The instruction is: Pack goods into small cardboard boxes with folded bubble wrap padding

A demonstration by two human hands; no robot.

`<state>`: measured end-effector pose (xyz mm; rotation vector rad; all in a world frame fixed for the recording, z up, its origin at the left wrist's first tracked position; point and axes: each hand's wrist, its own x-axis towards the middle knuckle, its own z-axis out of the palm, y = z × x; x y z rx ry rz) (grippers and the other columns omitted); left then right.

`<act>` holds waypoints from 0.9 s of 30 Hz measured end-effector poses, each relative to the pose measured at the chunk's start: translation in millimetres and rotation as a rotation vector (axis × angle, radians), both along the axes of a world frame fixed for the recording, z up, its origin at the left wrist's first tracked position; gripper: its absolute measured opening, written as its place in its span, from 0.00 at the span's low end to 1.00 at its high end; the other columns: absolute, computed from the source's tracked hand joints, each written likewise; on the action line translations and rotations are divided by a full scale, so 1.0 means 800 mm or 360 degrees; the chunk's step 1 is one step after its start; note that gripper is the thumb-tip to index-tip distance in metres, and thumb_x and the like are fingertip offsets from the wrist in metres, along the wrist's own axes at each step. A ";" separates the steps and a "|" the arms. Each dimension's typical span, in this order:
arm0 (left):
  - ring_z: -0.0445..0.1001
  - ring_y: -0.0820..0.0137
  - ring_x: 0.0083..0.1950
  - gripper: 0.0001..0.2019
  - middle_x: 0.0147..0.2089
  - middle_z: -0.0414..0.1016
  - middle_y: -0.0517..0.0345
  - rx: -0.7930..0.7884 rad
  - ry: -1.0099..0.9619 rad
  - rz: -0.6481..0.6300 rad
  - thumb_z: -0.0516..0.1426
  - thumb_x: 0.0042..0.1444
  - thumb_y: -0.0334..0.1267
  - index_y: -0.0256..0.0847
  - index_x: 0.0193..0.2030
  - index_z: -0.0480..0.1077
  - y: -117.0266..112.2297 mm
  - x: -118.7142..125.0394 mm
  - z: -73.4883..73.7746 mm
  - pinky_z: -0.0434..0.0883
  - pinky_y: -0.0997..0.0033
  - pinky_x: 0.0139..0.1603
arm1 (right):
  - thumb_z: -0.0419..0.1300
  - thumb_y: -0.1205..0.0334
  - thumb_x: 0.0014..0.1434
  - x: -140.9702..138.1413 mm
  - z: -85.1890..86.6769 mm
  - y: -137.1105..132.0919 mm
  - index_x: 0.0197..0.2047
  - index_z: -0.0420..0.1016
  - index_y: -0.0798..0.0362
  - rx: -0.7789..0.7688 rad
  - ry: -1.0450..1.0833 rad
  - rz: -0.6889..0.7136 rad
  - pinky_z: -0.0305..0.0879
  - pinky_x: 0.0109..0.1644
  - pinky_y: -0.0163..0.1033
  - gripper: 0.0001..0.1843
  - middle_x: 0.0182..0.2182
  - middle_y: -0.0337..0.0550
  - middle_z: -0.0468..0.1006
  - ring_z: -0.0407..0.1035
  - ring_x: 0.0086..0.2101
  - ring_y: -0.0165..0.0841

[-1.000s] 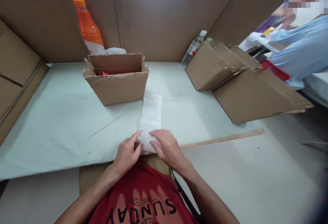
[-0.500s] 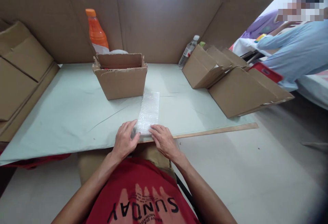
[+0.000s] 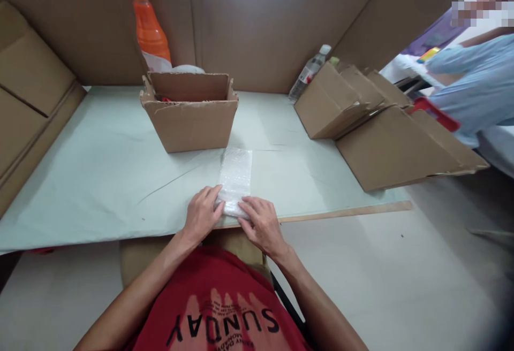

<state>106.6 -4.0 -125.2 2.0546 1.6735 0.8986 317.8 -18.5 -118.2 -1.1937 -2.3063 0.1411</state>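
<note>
A strip of clear bubble wrap [image 3: 236,172] lies on the pale green table cover, running away from me. Its near end is folded over near the table's front edge. My left hand [image 3: 203,212] grips the left side of this fold, fingers curled and thumb at the near edge. On the right side, my right hand [image 3: 263,222] holds the fold between fingers and thumb. Whether anything lies inside the fold cannot be made out. Just beyond the strip stands an open cardboard box [image 3: 193,126] with something red inside, mostly hidden.
An orange bottle [image 3: 152,35] stands behind the box. Further right are a clear bottle [image 3: 309,74] and cardboard boxes [image 3: 401,147]. Another cardboard box [image 3: 28,67] is at the left. Cardboard panels [image 3: 257,24] rise behind. A person in light blue [image 3: 477,73] is at the far right.
The near end of the bubble wrap is now folded over further, away from me, with both hands still on it. The view has shifted slightly.
</note>
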 end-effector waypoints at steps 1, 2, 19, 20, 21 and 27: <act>0.76 0.59 0.51 0.18 0.51 0.78 0.46 0.0094 -0.0001 -0.0029 0.57 0.62 0.34 0.38 0.59 0.71 -0.003 -0.002 0.001 0.73 0.58 0.53 | 0.59 0.65 0.66 0.000 -0.001 0.004 0.53 0.75 0.52 -0.0033 0.0010 0.0032 0.65 0.51 0.49 0.13 0.50 0.51 0.81 0.72 0.50 0.43; 0.74 0.57 0.56 0.18 0.56 0.76 0.44 0.0180 -0.0010 -0.0092 0.57 0.62 0.34 0.39 0.59 0.70 -0.008 -0.004 0.003 0.71 0.56 0.57 | 0.59 0.65 0.67 0.001 -0.002 0.007 0.52 0.76 0.52 -0.0071 0.0049 0.0049 0.65 0.50 0.48 0.12 0.48 0.50 0.82 0.73 0.47 0.42; 0.72 0.60 0.60 0.20 0.58 0.74 0.45 0.0147 -0.0234 -0.0332 0.58 0.62 0.31 0.39 0.61 0.68 0.011 -0.006 0.001 0.70 0.57 0.60 | 0.62 0.62 0.65 -0.001 0.006 0.034 0.54 0.76 0.51 -0.0291 0.0125 -0.0033 0.67 0.48 0.48 0.14 0.46 0.49 0.82 0.73 0.46 0.42; 0.72 0.61 0.58 0.21 0.56 0.75 0.47 0.0141 -0.0237 -0.0370 0.58 0.62 0.29 0.40 0.62 0.67 0.007 -0.008 0.002 0.70 0.58 0.59 | 0.62 0.63 0.66 0.000 0.003 0.037 0.54 0.76 0.51 -0.0382 0.0238 -0.0044 0.68 0.47 0.46 0.13 0.43 0.47 0.82 0.74 0.44 0.40; 0.73 0.62 0.56 0.22 0.54 0.77 0.49 0.0127 -0.0238 -0.0379 0.57 0.62 0.27 0.41 0.62 0.66 0.003 -0.010 0.004 0.70 0.59 0.58 | 0.61 0.64 0.66 0.000 0.001 0.039 0.53 0.76 0.50 -0.0479 0.0354 -0.0059 0.69 0.46 0.45 0.12 0.40 0.45 0.83 0.74 0.41 0.38; 0.73 0.64 0.45 0.16 0.43 0.80 0.54 0.0087 -0.0162 -0.0333 0.55 0.64 0.28 0.40 0.58 0.69 0.003 -0.008 0.005 0.69 0.62 0.49 | 0.59 0.61 0.68 0.014 0.009 0.038 0.52 0.75 0.49 -0.0402 0.0496 -0.0033 0.70 0.49 0.46 0.10 0.47 0.49 0.80 0.75 0.46 0.39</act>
